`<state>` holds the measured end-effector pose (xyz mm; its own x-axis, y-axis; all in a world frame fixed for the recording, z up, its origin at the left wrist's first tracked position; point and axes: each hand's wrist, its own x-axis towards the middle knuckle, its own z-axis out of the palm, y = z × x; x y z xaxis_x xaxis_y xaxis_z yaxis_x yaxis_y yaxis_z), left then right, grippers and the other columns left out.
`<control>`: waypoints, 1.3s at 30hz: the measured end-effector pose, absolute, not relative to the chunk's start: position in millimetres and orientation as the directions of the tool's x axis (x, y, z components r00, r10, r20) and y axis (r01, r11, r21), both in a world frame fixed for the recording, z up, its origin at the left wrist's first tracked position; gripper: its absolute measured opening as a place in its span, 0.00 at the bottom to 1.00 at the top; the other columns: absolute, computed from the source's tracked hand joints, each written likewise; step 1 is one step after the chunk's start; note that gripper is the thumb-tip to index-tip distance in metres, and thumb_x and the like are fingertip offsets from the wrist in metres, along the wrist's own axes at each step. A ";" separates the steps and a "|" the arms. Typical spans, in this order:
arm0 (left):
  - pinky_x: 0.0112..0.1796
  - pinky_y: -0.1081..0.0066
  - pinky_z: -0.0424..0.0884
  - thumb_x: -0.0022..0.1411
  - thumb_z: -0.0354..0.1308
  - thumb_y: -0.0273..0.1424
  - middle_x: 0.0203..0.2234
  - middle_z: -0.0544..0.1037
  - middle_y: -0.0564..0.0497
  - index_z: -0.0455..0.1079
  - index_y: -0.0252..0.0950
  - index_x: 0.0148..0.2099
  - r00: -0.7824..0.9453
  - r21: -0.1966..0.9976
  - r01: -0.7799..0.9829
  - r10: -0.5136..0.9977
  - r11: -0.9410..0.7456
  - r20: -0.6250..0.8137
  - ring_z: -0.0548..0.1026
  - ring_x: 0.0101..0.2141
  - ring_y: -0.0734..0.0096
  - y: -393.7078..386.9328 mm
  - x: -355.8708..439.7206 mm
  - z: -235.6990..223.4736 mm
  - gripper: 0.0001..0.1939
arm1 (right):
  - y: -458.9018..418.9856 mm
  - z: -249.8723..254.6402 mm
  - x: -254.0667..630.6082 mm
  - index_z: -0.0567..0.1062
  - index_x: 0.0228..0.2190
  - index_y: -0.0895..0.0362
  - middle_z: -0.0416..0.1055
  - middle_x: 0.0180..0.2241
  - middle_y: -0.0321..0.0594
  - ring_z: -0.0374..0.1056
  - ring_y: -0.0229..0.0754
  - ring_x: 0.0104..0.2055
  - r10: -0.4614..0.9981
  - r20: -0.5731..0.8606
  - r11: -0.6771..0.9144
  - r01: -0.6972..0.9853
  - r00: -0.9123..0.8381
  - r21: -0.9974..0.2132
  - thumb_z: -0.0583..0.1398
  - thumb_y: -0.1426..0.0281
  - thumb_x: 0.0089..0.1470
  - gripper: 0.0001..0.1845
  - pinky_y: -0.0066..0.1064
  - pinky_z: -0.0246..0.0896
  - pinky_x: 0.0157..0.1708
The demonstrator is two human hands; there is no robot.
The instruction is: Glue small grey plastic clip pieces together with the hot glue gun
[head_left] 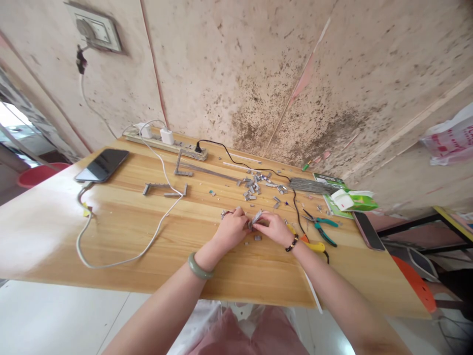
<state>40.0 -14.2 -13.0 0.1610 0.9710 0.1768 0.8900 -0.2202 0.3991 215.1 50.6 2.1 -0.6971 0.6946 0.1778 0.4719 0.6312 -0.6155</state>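
My left hand (233,228) and my right hand (274,228) meet over the near middle of the wooden table. Between their fingertips is a small grey block-like piece (256,217), pinched by both. Its exact shape is partly hidden by the fingers. A loose grey piece (257,237) lies just below the hands. Beyond them is a scattered heap of small grey pieces (253,186). Joined grey pieces form an angled frame (184,172) and a second bracket-like frame (158,186) to the left.
Teal-handled pliers (323,229) and a yellow-handled tool (314,246) lie right of my hands. Behind are a bundle of thin metal rods (312,186) and a green tissue pack (360,199). A white cable (121,265) loops from a phone (102,165) to a power strip (185,149).
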 end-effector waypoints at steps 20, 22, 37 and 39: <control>0.43 0.65 0.68 0.56 0.62 0.33 0.37 0.73 0.45 0.75 0.35 0.39 0.164 0.384 0.895 0.968 -0.227 0.190 0.74 0.39 0.60 -13.9 39.5 -13.7 0.09 | 48.7 0.5 216.6 0.77 0.31 0.54 0.76 0.33 0.38 0.71 0.43 0.38 0.696 0.215 0.652 0.477 -0.685 -0.590 0.65 0.72 0.50 0.04 0.35 0.65 0.42; 0.44 0.65 0.68 0.56 0.62 0.33 0.37 0.73 0.45 0.75 0.35 0.39 0.162 0.384 0.895 0.968 -0.226 0.190 0.74 0.39 0.60 -14.0 39.4 -14.1 0.09 | 47.9 2.9 218.9 0.77 0.34 0.54 0.76 0.35 0.40 0.71 0.44 0.41 0.694 0.257 0.665 0.462 -0.672 -0.587 0.65 0.71 0.49 0.06 0.36 0.65 0.44; 0.45 0.64 0.67 0.55 0.63 0.33 0.38 0.73 0.46 0.74 0.36 0.40 0.170 0.400 0.887 0.968 -0.233 0.187 0.73 0.40 0.60 -14.8 37.2 -13.9 0.10 | -12.5 33.2 327.6 0.76 0.39 0.53 0.75 0.36 0.42 0.70 0.45 0.41 0.678 0.595 0.733 0.451 -0.432 -0.508 0.58 0.74 0.57 0.09 0.40 0.65 0.43; 0.45 0.64 0.67 0.55 0.63 0.33 0.39 0.73 0.45 0.74 0.36 0.40 0.171 0.400 0.886 0.967 -0.236 0.190 0.73 0.40 0.60 -14.8 36.6 -14.8 0.10 | -20.7 29.8 347.1 0.76 0.38 0.53 0.75 0.35 0.42 0.70 0.45 0.41 0.692 0.613 0.714 0.487 -0.382 -0.502 0.58 0.75 0.57 0.09 0.41 0.65 0.42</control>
<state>36.6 -14.8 -14.8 0.1714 0.9667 0.1901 0.8857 -0.2357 0.3999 347.1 -20.7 29.8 -0.3822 0.6919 0.6125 0.4874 0.7141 -0.5025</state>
